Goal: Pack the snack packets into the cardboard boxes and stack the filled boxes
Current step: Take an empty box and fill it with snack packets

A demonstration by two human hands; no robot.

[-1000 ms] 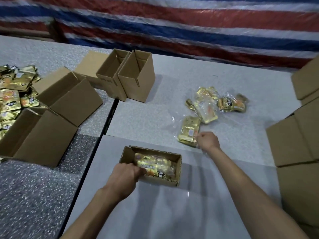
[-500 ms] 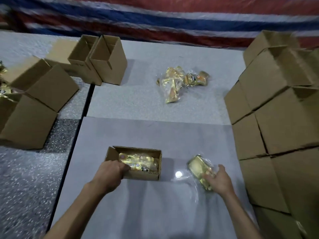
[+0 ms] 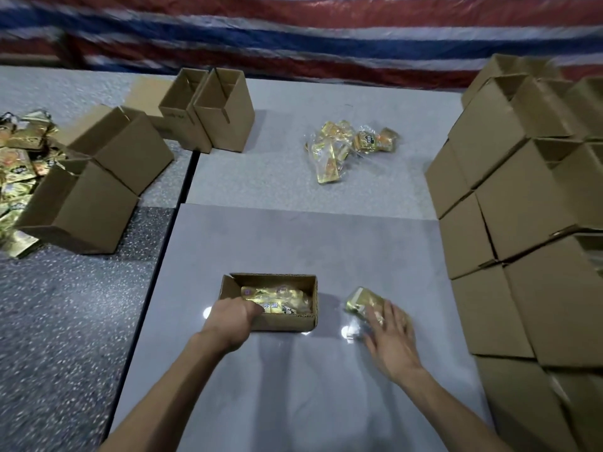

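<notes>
Left hand [image 3: 233, 318] partly inside box [image 3: 288, 322], right hand [image 3: 390, 337] blurred

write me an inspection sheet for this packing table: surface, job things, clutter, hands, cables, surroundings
surface: grey tabletop, several slabs butted together
job's things: open box holding gold packets, in front; single packet just right of it; loose packets farther back; spare open boxes and packet pile at left; stacked boxes at right
clutter: nothing seen
hands: left hand grips the open box's near left corner; right hand rests flat fingers on the single packet
cables: nothing seen
surroundings: striped tarp behind
</notes>
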